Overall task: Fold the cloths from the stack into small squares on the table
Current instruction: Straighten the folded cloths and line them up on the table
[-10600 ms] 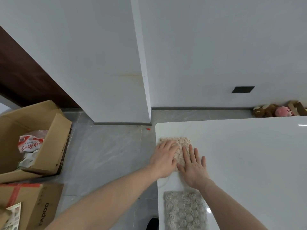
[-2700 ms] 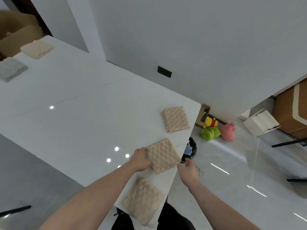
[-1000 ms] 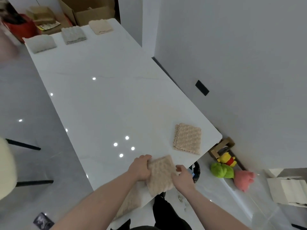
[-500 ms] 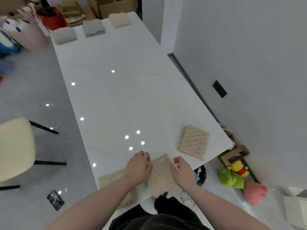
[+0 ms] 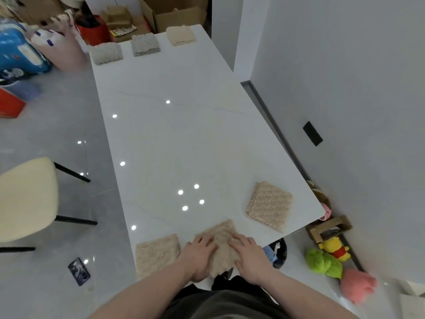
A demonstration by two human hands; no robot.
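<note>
A textured beige cloth (image 5: 222,240) lies rumpled at the near edge of the white table (image 5: 184,139), its lower part hanging over the edge. My left hand (image 5: 199,254) grips its left side and my right hand (image 5: 248,252) grips its right side, fingers curled into the fabric. A folded beige square (image 5: 157,254) sits just left of my hands. Another folded beige square (image 5: 269,206) lies near the right corner. At the far end, two grey squares (image 5: 105,52) (image 5: 145,44) and a beige square (image 5: 181,35) sit in a row.
A cream chair (image 5: 25,199) stands left of the table, with a phone (image 5: 78,271) on the floor near it. Plush toys (image 5: 324,263) lie along the wall on the right. Cardboard boxes (image 5: 174,12) and bags crowd the floor beyond the far end.
My hands have closed in over the beige cloth, which is now bunched between them and drawn to the table's near edge. The view has swung to look down the table's length.
</note>
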